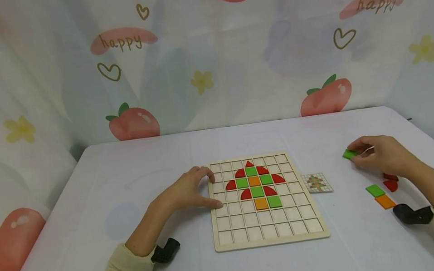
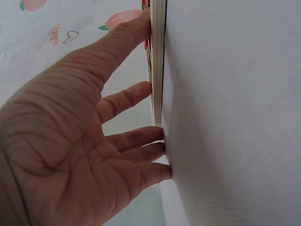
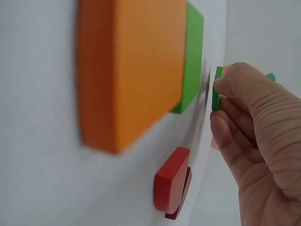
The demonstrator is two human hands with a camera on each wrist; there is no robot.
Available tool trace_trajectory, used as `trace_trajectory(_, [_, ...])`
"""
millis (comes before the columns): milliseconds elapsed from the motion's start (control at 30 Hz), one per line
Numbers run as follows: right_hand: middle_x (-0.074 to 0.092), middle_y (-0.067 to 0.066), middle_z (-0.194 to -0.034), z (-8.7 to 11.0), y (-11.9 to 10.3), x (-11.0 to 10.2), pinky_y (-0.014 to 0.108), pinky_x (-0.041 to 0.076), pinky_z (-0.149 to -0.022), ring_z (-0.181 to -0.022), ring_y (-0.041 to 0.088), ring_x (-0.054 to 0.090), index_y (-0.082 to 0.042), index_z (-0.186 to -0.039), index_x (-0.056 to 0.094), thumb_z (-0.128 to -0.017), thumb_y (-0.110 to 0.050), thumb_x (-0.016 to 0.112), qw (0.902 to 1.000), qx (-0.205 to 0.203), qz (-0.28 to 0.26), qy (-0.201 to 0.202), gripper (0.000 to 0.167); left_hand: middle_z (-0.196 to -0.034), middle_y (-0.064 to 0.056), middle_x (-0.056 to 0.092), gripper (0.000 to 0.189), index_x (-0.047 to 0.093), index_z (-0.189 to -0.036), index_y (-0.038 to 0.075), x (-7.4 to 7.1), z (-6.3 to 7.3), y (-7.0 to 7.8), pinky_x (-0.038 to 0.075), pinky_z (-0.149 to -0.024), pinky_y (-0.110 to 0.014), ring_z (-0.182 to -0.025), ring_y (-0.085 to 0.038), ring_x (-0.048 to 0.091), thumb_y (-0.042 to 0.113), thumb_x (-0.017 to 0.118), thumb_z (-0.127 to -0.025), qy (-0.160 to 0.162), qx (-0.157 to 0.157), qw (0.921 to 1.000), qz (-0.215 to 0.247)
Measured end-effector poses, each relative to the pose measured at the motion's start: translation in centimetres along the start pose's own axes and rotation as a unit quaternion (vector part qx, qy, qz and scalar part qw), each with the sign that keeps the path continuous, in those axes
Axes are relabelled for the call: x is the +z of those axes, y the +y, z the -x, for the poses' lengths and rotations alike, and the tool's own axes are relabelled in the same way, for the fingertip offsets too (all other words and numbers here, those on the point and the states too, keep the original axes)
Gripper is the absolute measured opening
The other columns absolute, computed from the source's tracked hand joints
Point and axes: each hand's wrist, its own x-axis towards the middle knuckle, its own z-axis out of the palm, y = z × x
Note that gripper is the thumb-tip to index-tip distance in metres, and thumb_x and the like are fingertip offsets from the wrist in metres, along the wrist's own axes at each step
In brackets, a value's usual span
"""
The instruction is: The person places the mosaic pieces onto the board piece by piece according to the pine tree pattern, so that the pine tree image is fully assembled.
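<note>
Frame right, your right hand pinches a seemingly square green tile, droppable if loosened; your left hand spread.

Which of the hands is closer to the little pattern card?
Right. The right hand pinches a green tile to the right of the pattern card; the left hand is farther, at the left edge of the wooden grid board.

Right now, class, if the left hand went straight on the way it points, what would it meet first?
The grid board, almost at once: the left hand already appears to touch its left edge.
</note>
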Motion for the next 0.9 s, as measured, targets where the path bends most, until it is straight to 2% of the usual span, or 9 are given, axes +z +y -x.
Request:
trace_trajectory(200, [0.071, 0.02, -0.111, 0.7, -0.8, 0.2, 0.014, 0.048, -0.069, -0.098, 0.038, 0.065, 0.003, -0.119, 0.068, -0.089, -0.01, 0.079, 0.9989, -0.035, -0.011, 0.029, 0.035, -0.146, -0.01, 0.05, 0.058, 0.057, -0.118, 0.023, 0.1, 0.1, 0.1, 0.043, -0.11, -0.051, -0.134, -0.029, 0.049, 0.043, 0.091, -0.075, 0.001, 0.0, 1.0, 0.006])
trace_trajectory(300, [0.072, 0.018, -0.109, 0.9, -1.4, 0.4, 0.011, 0.048, -0.07, -0.095, 0.032, 0.065, 0.002, -0.117, 0.069, -0.087, -0.007, 0.08, 0.9971, -0.059, -0.013, 0.046, 0.033, -0.148, -0.011, 0.048, 0.058, 0.057, -0.118, 0.023, 0.1, 0.1, 0.1, 0.043, -0.111, -0.052, -0.136, -0.029, 0.048, 0.043, 0.091, -0.076, 0.0, -0.003, 1.0, 0.005])
trace_trajectory(533, [0.074, 0.012, -0.104, 1.6, -3.3, 0.7, 0.007, 0.046, -0.076, -0.087, -0.005, 0.055, 0.0, -0.113, 0.071, -0.083, 0.0, 0.082, 0.9893, -0.122, -0.014, 0.08, 0.032, -0.146, -0.01, 0.049, 0.058, 0.057, -0.118, 0.023, 0.1, 0.0, 0.1, 0.043, -0.11, -0.052, -0.134, -0.029, 0.049, 0.043, 0.091, -0.076, 0.001, -0.003, 1.0, -0.001])
trace_trajectory(633, [0.075, 0.009, -0.102, 1.7, -4.3, 0.8, 0.008, 0.046, -0.077, -0.086, -0.005, 0.057, -0.001, -0.11, 0.071, -0.08, 0.002, 0.083, 0.9836, -0.154, -0.014, 0.092, 0.032, -0.146, -0.01, 0.05, 0.058, 0.057, -0.119, 0.023, 0.0, 0.0, 0.1, 0.043, -0.11, -0.052, -0.134, -0.029, 0.048, 0.043, 0.091, -0.076, 0.0, -0.003, 1.0, -0.002])
trace_trajectory(900, [0.074, 0.002, -0.1, 1.9, -6.6, 1.4, 0.013, 0.049, -0.076, -0.086, 0.009, 0.063, -0.006, -0.107, 0.071, -0.076, 0.004, 0.085, 0.9727, -0.205, -0.008, 0.108, 0.035, -0.146, -0.011, 0.05, 0.059, 0.057, -0.119, 0.023, 0.0, 0.1, 0.1, 0.043, -0.11, -0.053, -0.135, -0.03, 0.048, 0.044, 0.091, -0.076, 0.001, -0.001, 1.0, -0.003])
